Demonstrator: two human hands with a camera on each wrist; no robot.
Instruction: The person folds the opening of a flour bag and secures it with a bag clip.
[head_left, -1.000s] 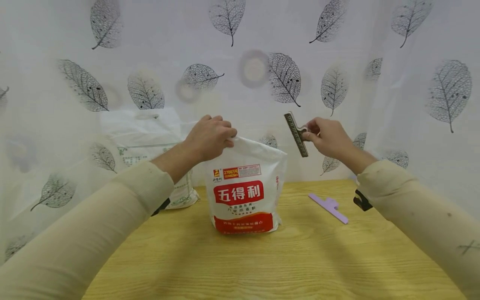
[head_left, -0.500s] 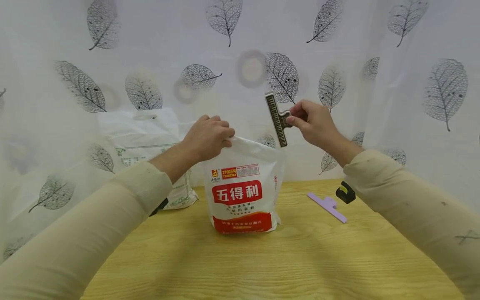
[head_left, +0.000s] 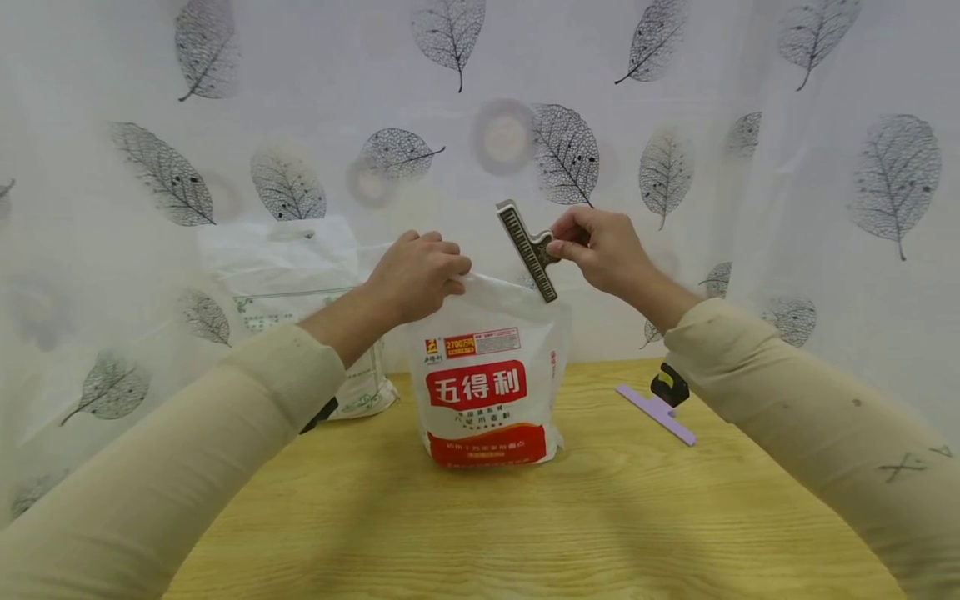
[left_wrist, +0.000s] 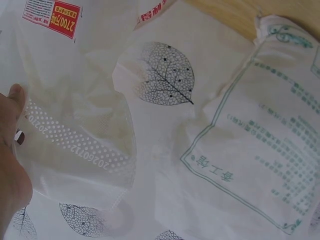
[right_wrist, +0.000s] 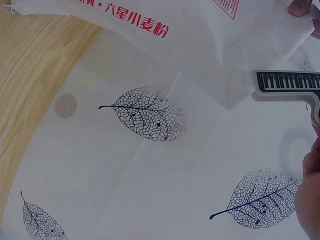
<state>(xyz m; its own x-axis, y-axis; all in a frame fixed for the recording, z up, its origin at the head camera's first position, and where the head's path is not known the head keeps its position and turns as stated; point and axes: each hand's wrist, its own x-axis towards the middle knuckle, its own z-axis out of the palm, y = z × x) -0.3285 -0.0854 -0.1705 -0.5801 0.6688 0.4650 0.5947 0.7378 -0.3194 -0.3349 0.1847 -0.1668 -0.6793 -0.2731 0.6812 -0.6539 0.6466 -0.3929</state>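
Observation:
A white flour bag (head_left: 487, 333) with red print stands upright on the wooden table. My left hand (head_left: 420, 279) grips its top left corner and holds the upper edge up. In the left wrist view the left hand (left_wrist: 10, 150) shows only at the edge, on the bag's top (left_wrist: 80, 165) beside a dotted, date-stamped band. My right hand (head_left: 600, 250) pinches a dark metal bulldog clip (head_left: 531, 254) by its handle. The clip is tilted, its lower end by the bag's top right corner; contact cannot be told. In the right wrist view the clip (right_wrist: 287, 82) is near the bag's corner.
A second white bag (head_left: 300, 287) with green print stands behind on the left, partly hidden by my left arm. A purple clip (head_left: 658, 415) lies on the table (head_left: 480, 533) at right. Behind hangs a leaf-print curtain (head_left: 465, 192).
My right hand has carried the bulldog clip leftward, first rising, then dropping slightly toward the flour bag's top right corner. The left hand keeps its grip on the bag.

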